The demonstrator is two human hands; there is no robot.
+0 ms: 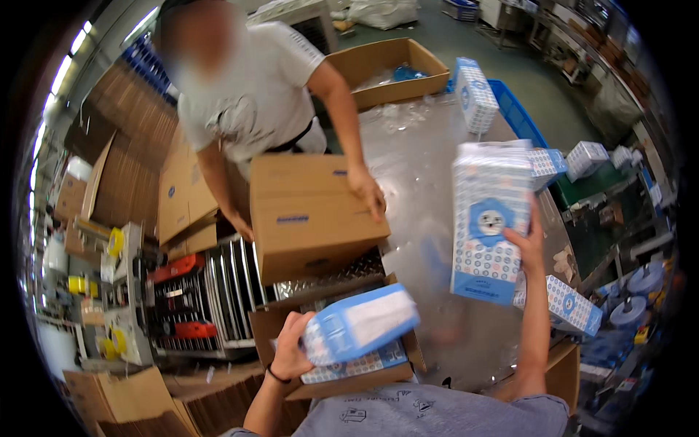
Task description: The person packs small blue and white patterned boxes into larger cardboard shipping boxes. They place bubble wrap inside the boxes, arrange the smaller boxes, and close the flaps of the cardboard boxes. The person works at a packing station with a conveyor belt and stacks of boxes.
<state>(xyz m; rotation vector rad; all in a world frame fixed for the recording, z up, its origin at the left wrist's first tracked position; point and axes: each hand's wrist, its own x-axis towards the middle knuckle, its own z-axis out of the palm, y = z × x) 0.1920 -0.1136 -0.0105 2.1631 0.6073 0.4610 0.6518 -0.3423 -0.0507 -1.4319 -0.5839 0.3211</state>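
My left hand (293, 348) is closed round the end of a blue-and-white printed pack (373, 320), holding it tilted over an open cardboard carton (266, 336). Inside that carton lies another printed pack (349, 371), partly hidden by the held one. Off to the right, my right hand (530, 244) grips a tall white pack (484, 186) with a blue lower band and a round cartoon emblem, above the metal table (415, 189). Across from me a co-worker has both hands on a closed brown carton (313, 218), just beyond the open one.
More printed packs (477, 98) stand along the table's right side, by a blue crate (520, 113). At the far end sits an open cardboard box (397, 76) with plastic inside. Metal rollers (237, 284) with red parts lie left, near stacked flat cardboard (131, 138).
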